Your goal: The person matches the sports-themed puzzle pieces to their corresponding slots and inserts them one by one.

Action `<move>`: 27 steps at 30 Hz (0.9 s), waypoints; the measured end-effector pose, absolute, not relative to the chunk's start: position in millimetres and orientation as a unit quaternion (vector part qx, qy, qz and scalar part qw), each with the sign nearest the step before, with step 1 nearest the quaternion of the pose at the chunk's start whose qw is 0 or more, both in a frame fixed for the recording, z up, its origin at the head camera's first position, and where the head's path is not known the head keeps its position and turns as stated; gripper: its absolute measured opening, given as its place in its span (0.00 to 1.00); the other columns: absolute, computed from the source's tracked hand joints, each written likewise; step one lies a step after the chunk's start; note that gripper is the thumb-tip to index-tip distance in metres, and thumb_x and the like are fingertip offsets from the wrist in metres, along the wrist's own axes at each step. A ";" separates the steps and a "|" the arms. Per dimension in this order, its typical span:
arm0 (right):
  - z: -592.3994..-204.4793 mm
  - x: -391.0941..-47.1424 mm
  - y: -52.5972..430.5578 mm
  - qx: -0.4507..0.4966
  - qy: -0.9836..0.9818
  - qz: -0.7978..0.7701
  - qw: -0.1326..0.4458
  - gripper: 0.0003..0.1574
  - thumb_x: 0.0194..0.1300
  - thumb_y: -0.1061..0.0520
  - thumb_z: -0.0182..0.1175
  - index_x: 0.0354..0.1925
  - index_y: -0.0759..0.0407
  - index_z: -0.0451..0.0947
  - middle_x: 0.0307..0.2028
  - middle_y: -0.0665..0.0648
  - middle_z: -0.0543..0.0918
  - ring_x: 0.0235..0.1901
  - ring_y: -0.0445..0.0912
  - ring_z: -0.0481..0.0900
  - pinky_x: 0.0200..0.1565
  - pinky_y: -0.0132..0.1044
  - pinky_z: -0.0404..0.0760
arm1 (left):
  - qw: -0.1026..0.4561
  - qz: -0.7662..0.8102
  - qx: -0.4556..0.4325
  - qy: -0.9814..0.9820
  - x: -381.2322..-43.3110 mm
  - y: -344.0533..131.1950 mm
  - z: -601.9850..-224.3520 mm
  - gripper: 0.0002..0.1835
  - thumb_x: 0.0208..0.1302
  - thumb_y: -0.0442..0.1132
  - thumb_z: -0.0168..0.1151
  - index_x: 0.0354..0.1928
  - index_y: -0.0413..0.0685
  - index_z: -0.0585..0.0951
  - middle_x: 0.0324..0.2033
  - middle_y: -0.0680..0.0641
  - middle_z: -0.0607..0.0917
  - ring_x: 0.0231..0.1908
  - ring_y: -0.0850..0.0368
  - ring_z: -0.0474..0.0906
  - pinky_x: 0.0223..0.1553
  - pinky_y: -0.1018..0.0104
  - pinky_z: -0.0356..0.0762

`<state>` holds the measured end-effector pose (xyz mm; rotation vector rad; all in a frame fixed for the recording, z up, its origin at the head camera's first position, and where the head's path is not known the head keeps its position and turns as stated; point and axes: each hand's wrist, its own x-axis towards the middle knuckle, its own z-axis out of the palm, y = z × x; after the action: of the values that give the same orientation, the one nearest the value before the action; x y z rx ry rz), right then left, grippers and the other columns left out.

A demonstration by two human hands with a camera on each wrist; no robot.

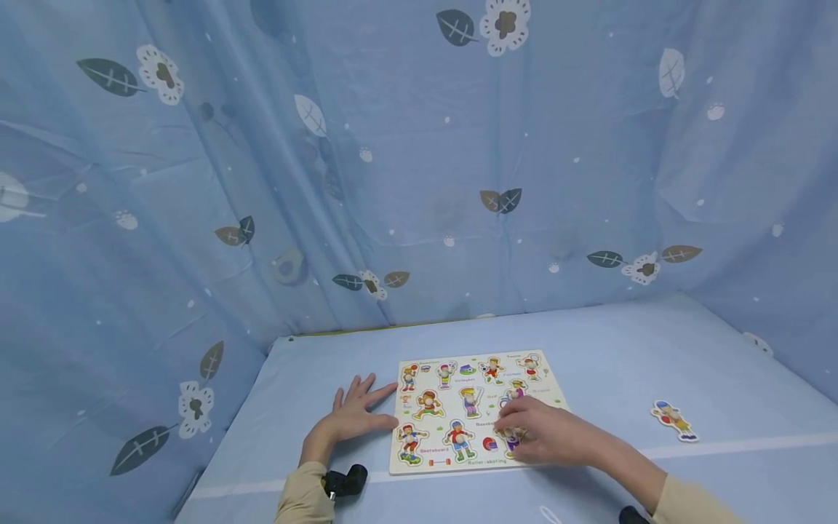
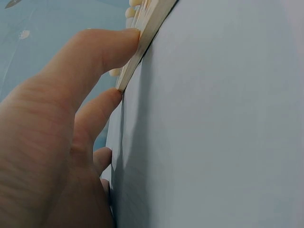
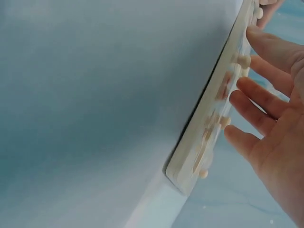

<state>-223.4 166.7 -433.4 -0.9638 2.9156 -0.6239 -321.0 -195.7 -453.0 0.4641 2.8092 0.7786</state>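
Observation:
A wooden knob puzzle board [image 1: 440, 470] lies on the table, printed with small sports figures and words. My left hand [image 1: 353, 418] is beside its left edge; in the left wrist view the thumb [image 2: 111, 47] and index fingertip touch the board's side [image 2: 152, 28]. Over the lower right of the board is my right hand [image 1: 550, 433], its fingers partly covering a figure piece [image 1: 511, 437]. The right wrist view shows those fingers [image 3: 259, 97] spread, close to the face of the board among round wooden knobs [image 3: 243, 61]. Whether they touch a knob is unclear.
A loose figure piece [image 1: 674, 421] with a blue cap lies on the table to the right of the board. A pale blue cloth [image 1: 622, 342] covers the table. Behind and beside it hangs a blue curtain [image 1: 419, 160] with leaf and flower prints.

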 end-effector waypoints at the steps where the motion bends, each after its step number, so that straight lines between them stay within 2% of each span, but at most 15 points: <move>1: -432.9 -223.2 168.0 -0.303 0.932 -0.199 0.005 0.23 0.58 0.52 0.69 0.53 0.53 0.84 0.56 0.51 0.78 0.58 0.49 0.74 0.57 0.44 0.78 | 0.094 0.260 0.157 0.948 -321.0 -195.2 -452.7 0.43 0.51 0.62 0.69 0.70 0.61 0.71 0.76 0.36 0.54 0.76 0.33 0.37 0.71 0.32 0.28; 6: -428.2 -222.6 179.0 -0.281 0.938 -0.204 0.012 0.24 0.59 0.52 0.68 0.55 0.52 0.82 0.59 0.52 0.77 0.62 0.53 0.72 0.60 0.49 0.76 | 0.095 0.259 0.159 0.948 -321.4 -194.3 -452.5 0.43 0.51 0.62 0.69 0.70 0.60 0.71 0.76 0.36 0.54 0.76 0.32 0.37 0.71 0.32 0.28; 11: -423.6 -222.4 197.6 -0.271 0.935 -0.228 0.017 0.25 0.61 0.52 0.68 0.57 0.54 0.81 0.60 0.54 0.76 0.60 0.54 0.73 0.57 0.47 0.78 | 0.092 0.262 0.161 0.947 -321.6 -196.2 -453.4 0.43 0.51 0.62 0.69 0.70 0.59 0.72 0.76 0.35 0.54 0.75 0.32 0.37 0.71 0.32 0.27; 16: -420.6 -221.2 216.8 -0.228 0.944 -0.235 0.025 0.27 0.60 0.50 0.70 0.57 0.53 0.81 0.59 0.53 0.76 0.60 0.55 0.73 0.57 0.53 0.78 | 0.095 0.256 0.160 0.949 -322.0 -196.8 -455.0 0.43 0.51 0.63 0.68 0.70 0.60 0.71 0.76 0.36 0.54 0.76 0.32 0.37 0.71 0.33 0.27; 19: -420.4 -219.5 229.8 -0.207 0.950 -0.231 0.024 0.27 0.59 0.51 0.70 0.57 0.54 0.81 0.58 0.55 0.77 0.60 0.57 0.73 0.57 0.56 0.77 | 0.097 0.260 0.158 0.948 -322.1 -196.3 -454.5 0.43 0.51 0.62 0.69 0.70 0.60 0.71 0.76 0.36 0.54 0.76 0.33 0.36 0.71 0.33 0.27; 27: -421.0 -216.1 267.3 -0.177 0.957 -0.228 0.010 0.27 0.57 0.59 0.69 0.56 0.55 0.81 0.58 0.58 0.77 0.59 0.59 0.73 0.55 0.57 0.78 | 0.095 0.260 0.154 0.949 -323.2 -195.6 -455.7 0.43 0.50 0.62 0.70 0.70 0.61 0.72 0.76 0.37 0.54 0.76 0.33 0.37 0.71 0.33 0.28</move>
<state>-216.1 267.3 -421.0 -0.5531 2.9894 -0.7108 -323.2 -195.6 -455.7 0.4555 2.8120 0.7706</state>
